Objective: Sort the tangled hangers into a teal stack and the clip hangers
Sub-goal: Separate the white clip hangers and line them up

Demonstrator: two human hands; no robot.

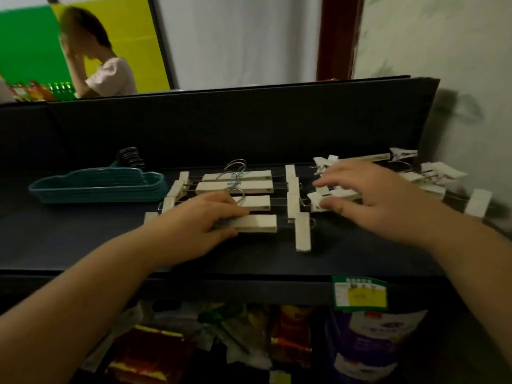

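Note:
A neat stack of teal hangers (97,187) lies at the left of the dark shelf (83,245), black hooks pointing back. In the middle, several white wooden clip hangers (235,187) lie in a row, one behind another. My left hand (199,220) rests on the nearest one (260,223), thumb and fingers closed on its bar. At the right sits a jumbled pile of clip hangers (415,176). My right hand (368,192) is spread over that pile's left end, fingertips touching a hanger (340,194); whether it grips is unclear.
A dark back panel (221,128) rises behind the shelf, and a white wall (457,51) closes the right side. A green and yellow price tag (360,295) hangs on the front edge, above packaged goods (249,342). A person (97,56) sits beyond, at the back left.

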